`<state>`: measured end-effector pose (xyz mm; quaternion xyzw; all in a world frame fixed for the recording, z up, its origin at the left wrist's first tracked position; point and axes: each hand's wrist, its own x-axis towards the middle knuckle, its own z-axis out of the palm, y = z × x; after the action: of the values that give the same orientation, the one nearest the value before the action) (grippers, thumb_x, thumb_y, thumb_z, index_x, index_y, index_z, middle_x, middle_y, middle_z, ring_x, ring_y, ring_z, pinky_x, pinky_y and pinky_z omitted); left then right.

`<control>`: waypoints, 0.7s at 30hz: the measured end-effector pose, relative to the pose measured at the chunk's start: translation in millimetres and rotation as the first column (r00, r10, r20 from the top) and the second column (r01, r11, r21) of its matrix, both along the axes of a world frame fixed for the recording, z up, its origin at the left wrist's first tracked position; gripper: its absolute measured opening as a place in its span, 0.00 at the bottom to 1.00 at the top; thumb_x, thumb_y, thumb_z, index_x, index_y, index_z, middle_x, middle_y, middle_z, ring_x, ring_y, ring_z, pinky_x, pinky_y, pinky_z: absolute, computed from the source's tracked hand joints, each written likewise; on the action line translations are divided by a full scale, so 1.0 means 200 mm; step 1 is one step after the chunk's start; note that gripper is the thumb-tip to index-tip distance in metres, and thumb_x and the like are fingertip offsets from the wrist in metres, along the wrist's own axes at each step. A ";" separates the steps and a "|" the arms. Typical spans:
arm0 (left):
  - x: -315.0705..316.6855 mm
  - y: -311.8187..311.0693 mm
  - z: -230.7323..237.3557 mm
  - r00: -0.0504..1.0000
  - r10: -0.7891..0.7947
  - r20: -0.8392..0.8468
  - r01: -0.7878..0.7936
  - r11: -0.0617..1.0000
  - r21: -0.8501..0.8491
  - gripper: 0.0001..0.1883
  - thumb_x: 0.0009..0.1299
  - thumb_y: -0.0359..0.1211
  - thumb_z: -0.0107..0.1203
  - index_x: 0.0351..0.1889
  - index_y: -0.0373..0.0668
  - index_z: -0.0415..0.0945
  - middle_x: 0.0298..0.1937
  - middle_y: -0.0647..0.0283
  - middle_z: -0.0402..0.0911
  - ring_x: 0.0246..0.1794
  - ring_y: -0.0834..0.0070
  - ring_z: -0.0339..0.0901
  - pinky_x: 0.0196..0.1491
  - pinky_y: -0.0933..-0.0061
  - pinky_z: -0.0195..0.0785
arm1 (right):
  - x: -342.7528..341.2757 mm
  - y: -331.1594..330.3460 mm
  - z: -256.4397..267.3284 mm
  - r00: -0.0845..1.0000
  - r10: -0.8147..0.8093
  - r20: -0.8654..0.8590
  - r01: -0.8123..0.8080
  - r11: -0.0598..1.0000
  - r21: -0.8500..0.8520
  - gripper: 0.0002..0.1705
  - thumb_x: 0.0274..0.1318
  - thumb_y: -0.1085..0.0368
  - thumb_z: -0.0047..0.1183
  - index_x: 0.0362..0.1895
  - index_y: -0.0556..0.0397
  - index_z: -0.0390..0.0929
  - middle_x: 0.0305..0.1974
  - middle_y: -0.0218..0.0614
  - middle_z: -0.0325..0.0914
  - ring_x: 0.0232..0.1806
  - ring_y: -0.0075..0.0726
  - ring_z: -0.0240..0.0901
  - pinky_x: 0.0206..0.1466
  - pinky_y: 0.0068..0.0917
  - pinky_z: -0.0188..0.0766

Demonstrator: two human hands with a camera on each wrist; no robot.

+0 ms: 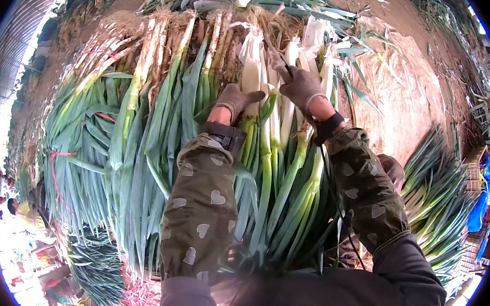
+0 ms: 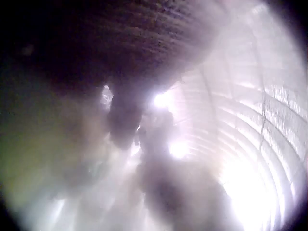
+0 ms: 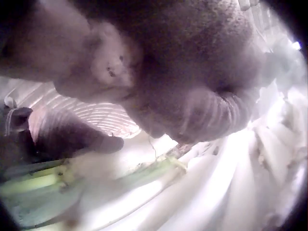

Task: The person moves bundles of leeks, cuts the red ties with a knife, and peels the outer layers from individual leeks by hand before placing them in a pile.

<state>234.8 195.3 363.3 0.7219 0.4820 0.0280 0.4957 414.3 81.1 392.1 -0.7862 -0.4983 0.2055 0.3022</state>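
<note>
Both hands wear grey-brown knit gloves over a bed of leeks with white shanks and green leaves. My left hand (image 1: 233, 102) holds a thick leek (image 1: 252, 72) by its shank, its thumb lying across the white part. Close to its right, my right hand (image 1: 303, 88) has curled fingers over the neighbouring white shanks (image 3: 207, 178). A thin dark strip (image 1: 286, 64) sticks up from those fingers; I cannot tell what it is. In the right wrist view, the left thumb (image 3: 108, 143) points toward the right hand. The left wrist view is mostly blurred.
Untrimmed leeks (image 1: 132, 104) with brown roots lie to the left, some with red ties (image 1: 56, 173). More leeks lie beyond the row. A pale brown sheet (image 1: 396, 95) covers the ground at right, near another green pile (image 1: 433, 201) and a wicker basket (image 1: 474, 172). A cord (image 1: 341, 208) hangs from the right wrist.
</note>
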 end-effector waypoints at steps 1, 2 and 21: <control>-0.01 -0.04 0.03 0.996 0.039 0.084 -0.029 0.993 -0.112 0.30 0.62 0.49 0.69 0.51 0.33 0.82 0.40 0.55 0.86 0.38 0.67 0.83 0.43 0.66 0.76 | 0.02 -0.07 0.07 0.999 0.027 0.043 -0.020 0.988 -0.154 0.23 0.55 0.58 0.57 0.53 0.54 0.76 0.42 0.56 0.82 0.45 0.61 0.79 0.49 0.47 0.75; -0.02 -0.08 0.06 0.983 0.086 0.162 -0.048 0.973 -0.225 0.28 0.64 0.49 0.68 0.51 0.34 0.81 0.40 0.57 0.86 0.37 0.69 0.82 0.41 0.67 0.75 | 0.02 -0.12 0.08 1.000 0.002 -0.007 -0.003 0.984 -0.177 0.22 0.55 0.59 0.58 0.53 0.54 0.76 0.40 0.56 0.82 0.43 0.60 0.80 0.47 0.47 0.75; 0.02 -0.27 -0.25 0.837 0.332 0.435 -0.215 0.931 -0.297 0.17 0.67 0.36 0.57 0.48 0.32 0.81 0.35 0.65 0.83 0.30 0.70 0.76 0.38 0.63 0.68 | -0.31 -1.32 0.20 0.964 0.131 -0.230 -0.134 0.991 0.004 0.40 0.48 0.64 0.61 0.67 0.59 0.65 0.32 0.59 0.78 0.36 0.66 0.79 0.37 0.47 0.76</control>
<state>238.8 140.8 313.2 0.5516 0.4431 0.2189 0.6720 353.0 -182.0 432.3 -0.7239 -0.5104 0.3176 0.3386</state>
